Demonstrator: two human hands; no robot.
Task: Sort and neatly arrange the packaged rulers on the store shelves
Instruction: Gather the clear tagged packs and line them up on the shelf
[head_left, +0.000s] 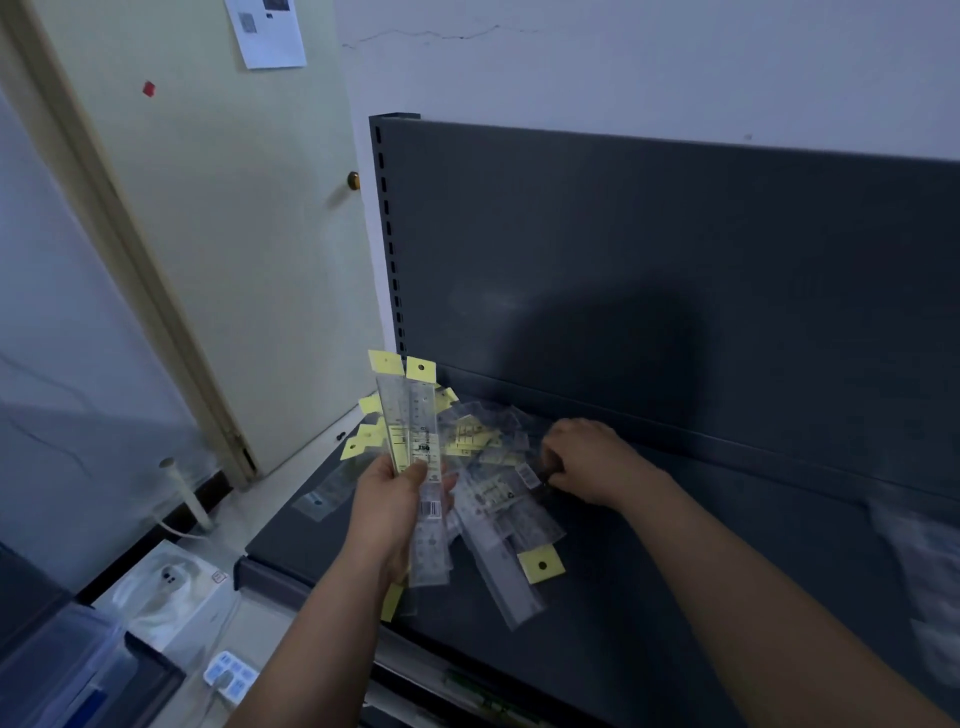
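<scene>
Holding rulers (415, 431), left hand (395, 504) | right hand (592, 462) curled on pile (493, 499) | near shelf (675, 597) edge

A paper sheet (267, 31) hangs on the cream door (208, 234), with a white box (176, 597) and power strip (228, 675) below.

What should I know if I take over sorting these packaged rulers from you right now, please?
Left hand grips a fanned bundle of packaged rulers, held upright.
Right hand rests on the loose pile, fingers curled; grasp unclear.
The pile lies jumbled on the grey shelf.
Done: a few gathered. Left: sort the pile and arrange everything neatly.
</scene>
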